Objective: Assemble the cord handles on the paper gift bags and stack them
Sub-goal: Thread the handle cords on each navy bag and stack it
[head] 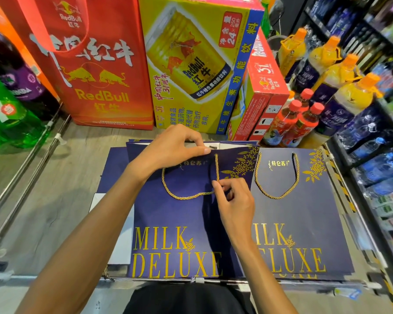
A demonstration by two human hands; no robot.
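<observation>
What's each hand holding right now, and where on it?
The left hand pinches the top edge of the left bag, next to the cord's upper end. The right hand pinches the cord on its right side, just above the loop's bottom.

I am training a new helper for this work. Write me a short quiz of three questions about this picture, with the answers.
1. True or false: the right hand pinches the gold cord of the left bag.
2. What does the left hand pinch?
A) the top edge of the left bag
B) a pair of scissors
C) a roll of tape
3. Fill in: no hand touches the ___ bag, and its cord handle lies looped on its face.

Key
1. True.
2. A.
3. Right: the right bag lies beside the left bag.
</observation>
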